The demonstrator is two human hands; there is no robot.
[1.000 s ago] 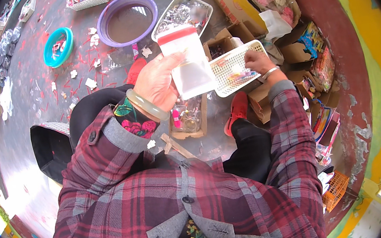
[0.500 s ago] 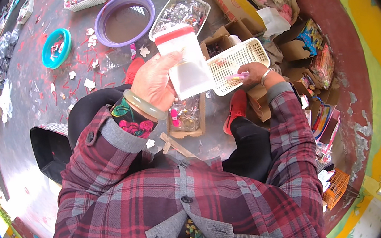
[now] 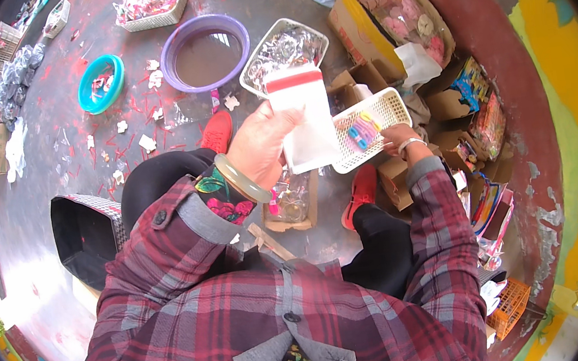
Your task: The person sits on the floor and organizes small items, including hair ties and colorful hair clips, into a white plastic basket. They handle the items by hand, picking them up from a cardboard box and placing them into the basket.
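Above the white perforated basket (image 3: 369, 138), which sits by the seated person's right knee, the scene is viewed from a head-worn camera looking down at a person in a red plaid shirt on a grey concrete floor (image 3: 52, 188). The left hand (image 3: 261, 146), with a pale green bangle on the wrist, is raised just left of the basket and pinches a small clear plastic bag (image 3: 304, 117) with a red strip across its top; the fingers close on the bag's left edge and hold it upright, its lower corner overlapping the basket's left rim. The right hand (image 3: 399, 139) rests at the basket's right rim, fingers curled over the edge; whether it grips anything small cannot be told. Inside the basket lie a few small pink, blue and yellow items (image 3: 362, 130), too small to identify.

Beyond the basket, farther from the person, stand a white tray of shiny clear packets (image 3: 283, 51), a purple basin (image 3: 207, 52) and a teal bowl (image 3: 101, 83), with paper scraps scattered around them. To the basket's right are open cardboard boxes (image 3: 403, 22) of goods.

The step in hand looks like bagging: the bag is held ready beside the basket. The next move would call for the bag's mouth to be opened and an item lifted from the basket by the right hand.
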